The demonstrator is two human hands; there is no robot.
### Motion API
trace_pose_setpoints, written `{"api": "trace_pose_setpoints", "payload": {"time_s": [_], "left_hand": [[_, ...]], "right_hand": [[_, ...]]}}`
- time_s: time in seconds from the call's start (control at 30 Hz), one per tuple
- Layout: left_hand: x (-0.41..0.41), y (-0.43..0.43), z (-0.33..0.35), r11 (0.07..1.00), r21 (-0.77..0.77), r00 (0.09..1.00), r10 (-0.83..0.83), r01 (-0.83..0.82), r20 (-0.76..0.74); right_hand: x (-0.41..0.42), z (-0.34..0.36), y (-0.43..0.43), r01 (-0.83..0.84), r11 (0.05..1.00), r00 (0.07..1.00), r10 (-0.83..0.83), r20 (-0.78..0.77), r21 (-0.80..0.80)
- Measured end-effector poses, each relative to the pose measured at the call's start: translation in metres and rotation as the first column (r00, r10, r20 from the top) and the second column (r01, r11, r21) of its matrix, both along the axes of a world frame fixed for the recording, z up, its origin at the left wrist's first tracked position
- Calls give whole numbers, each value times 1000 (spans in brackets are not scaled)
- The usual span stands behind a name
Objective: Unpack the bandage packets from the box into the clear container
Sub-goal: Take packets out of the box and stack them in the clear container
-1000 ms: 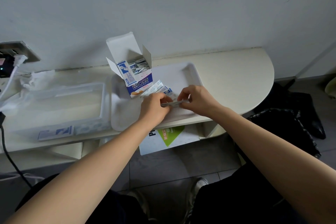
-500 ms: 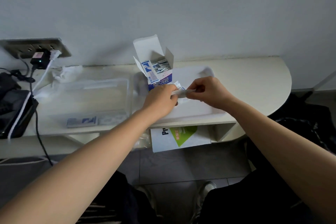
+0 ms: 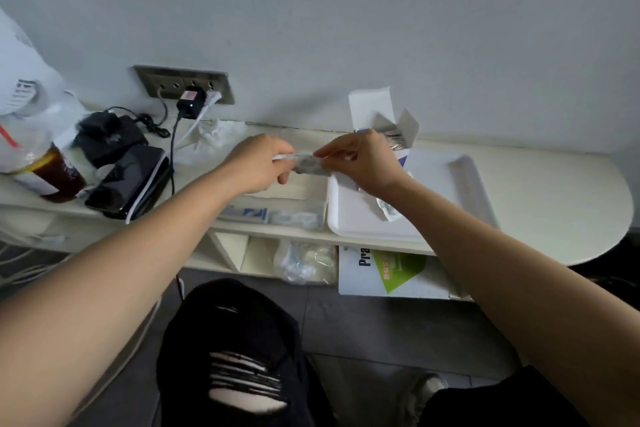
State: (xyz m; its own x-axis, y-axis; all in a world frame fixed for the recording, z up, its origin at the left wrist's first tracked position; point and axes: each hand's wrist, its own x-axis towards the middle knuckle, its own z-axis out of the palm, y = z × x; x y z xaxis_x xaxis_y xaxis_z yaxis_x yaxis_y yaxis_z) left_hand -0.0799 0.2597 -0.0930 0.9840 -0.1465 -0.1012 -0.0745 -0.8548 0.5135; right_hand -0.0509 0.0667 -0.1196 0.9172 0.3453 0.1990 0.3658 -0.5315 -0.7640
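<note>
Two hands meet above the cream, round-ended shelf table. Below them sits the clear plastic container, left of the white rectangular tray; behind the tray stands the open white-and-blue cardboard box. Left hand and right hand each pinch one end of a blurred, pale strip of bandage packets, likely stretched flat for lowering into the container.

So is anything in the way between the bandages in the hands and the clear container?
Nothing visible. Both hands, left and right, hold the bandage packets right above the open clear container; only air lies between.
</note>
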Motion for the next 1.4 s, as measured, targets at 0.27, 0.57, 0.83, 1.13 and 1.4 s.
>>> {"api": "trace_pose_setpoints", "payload": {"time_s": [0.27, 0.57, 0.83, 1.13, 1.4], "left_hand": [[10, 25, -12, 995, 94, 1000, -17, 19, -22], [30, 12, -26, 998, 56, 980, 24, -14, -198], [47, -13, -58, 979, 202, 913, 46, 40, -406], [47, -18, -62, 962, 259, 907, 35, 83, -420], [42, -18, -63, 980, 116, 872, -86, 161, -482]], "right_hand": [[1, -10, 36, -5, 999, 994, 2, -111, -32], [-1, -11, 19, 90, 996, 987, -90, -137, -6], [-11, -21, 8, -5, 960, 997, -16, -73, -281], [-10, -26, 6, -52, 958, 996, 28, -88, -281], [-11, -29, 6, -72, 968, 991, 42, -127, -239]]}}
